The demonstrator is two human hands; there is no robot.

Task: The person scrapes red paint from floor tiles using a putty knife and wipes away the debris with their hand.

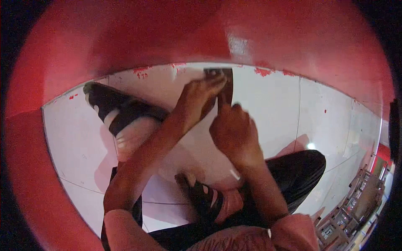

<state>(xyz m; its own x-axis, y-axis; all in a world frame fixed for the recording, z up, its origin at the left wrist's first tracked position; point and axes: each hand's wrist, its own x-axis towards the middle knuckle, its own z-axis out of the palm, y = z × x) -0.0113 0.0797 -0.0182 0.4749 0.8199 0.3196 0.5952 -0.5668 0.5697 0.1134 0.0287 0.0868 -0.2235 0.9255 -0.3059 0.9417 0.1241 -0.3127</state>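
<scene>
Near the foot of a glossy red wall, my left hand (200, 97) is closed, its fingers pressed together on a small dark object (212, 72) that I cannot make out clearly. A dark flat strip (228, 85) stands out beside those fingertips, close to the wall's lower edge. Just right of and below it, my right hand (235, 131) has its fingers curled, with the index finger stretched up along the strip. Whether the right hand grips anything is hidden.
The red wall (167, 33) curves across the top and left. White floor tiles (268, 113) bear red paint spots. My sandalled feet (121, 113) and bent knee (305, 167) lie near the hands. Wooden frames or furniture (347, 213) stand at lower right.
</scene>
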